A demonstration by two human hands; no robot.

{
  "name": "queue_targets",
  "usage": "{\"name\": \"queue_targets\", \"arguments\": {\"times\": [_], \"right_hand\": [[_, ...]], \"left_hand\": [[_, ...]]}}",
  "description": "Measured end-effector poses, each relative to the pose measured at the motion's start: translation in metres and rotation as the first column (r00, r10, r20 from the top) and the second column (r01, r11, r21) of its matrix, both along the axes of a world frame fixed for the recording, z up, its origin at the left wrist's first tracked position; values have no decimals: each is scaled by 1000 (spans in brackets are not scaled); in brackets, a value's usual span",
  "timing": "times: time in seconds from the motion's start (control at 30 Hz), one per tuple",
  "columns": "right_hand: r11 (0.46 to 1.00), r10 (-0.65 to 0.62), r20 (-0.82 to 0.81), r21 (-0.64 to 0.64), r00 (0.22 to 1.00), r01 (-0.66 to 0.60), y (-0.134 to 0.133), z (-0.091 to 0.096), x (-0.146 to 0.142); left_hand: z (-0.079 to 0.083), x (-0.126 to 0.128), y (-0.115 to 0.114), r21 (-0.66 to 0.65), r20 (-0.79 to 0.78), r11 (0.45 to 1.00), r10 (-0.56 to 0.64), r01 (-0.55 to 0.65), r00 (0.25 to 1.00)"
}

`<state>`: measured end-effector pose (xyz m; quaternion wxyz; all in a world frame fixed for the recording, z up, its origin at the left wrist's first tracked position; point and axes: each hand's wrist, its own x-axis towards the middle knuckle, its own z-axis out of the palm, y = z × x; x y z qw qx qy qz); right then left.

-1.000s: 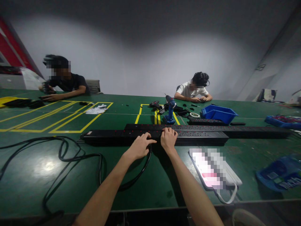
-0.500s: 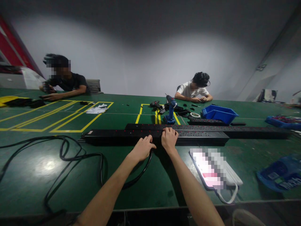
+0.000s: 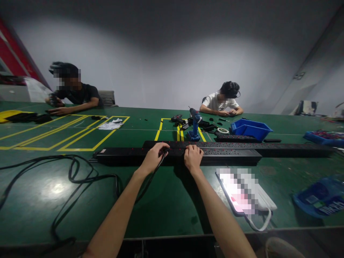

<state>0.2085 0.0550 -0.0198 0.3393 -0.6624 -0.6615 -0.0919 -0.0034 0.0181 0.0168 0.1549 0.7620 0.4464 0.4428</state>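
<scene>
Two long black power strips lie side by side across the green table [image 3: 172,200]; the near strip [image 3: 228,156] runs from left of centre to the right. My left hand [image 3: 153,157] is closed round a black cable [image 3: 88,177] and holds its end up against the near strip's top. My right hand [image 3: 192,157] rests on the near strip with its fingers curled over the top. The far strip [image 3: 268,146] lies just behind both hands.
A phone on a white block [image 3: 243,195] lies near my right forearm. A blue drill [image 3: 194,125], a blue bin [image 3: 249,129] and small parts stand behind the strips. Blue packs [image 3: 319,200] lie at right. Two people work at the far side. Yellow tape marks the table.
My left hand has lifted the black cable off the table and moved up and forward onto the near strip. My right hand has stayed in place.
</scene>
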Motion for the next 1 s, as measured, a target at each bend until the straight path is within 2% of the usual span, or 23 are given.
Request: {"name": "queue_targets", "arguments": {"times": [0.1,0.23,0.43,0.73,1.0], "right_hand": [[1000,-2,-13,3,1000,2,-1,0,0],[1000,-3,-24,-5,1000,3,-2,2,-1],[1000,1,-18,-13,1000,-1,-2,3,0],[1000,-6,-1,-6,1000,6,-1,0,-1],[1000,1,4,1,1000,-1,-2,2,0]], "left_hand": [[-9,-8,11,-1,76,995,104,-104,992],[-22,-11,17,-40,12,979,200,-199,980],[-29,-12,21,20,-61,973,232,-231,971],[-26,-20,22,-41,-90,959,275,-280,957],[-30,-33,30,-96,-60,950,293,-298,954]]}}
